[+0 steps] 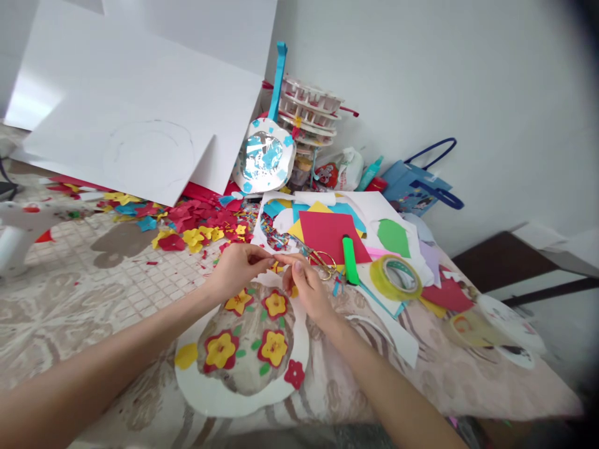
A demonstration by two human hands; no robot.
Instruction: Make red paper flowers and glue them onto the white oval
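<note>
My left hand (238, 268) and my right hand (307, 292) meet fingertip to fingertip above the far edge of a white paper frame (210, 396). Thumb and fingers of each hand are pinched together; whatever is between them is too small to make out. Inside the frame is a see-through sheet bearing yellow-and-red paper flowers (274, 348) and small green leaves (241, 353). On the frame's border sit a yellow piece (186, 356) at the left and a red flower (294, 374) at the right. My hands partly cover the frame's far end.
Loose red and yellow paper flowers (194, 218) lie beyond my left hand. Gold scissors (322, 265), a green cutter (349, 259), a tape roll (396, 277) and red paper (332, 234) lie right. A white glue gun (21, 234) stands far left; white boards (140, 93) lean behind.
</note>
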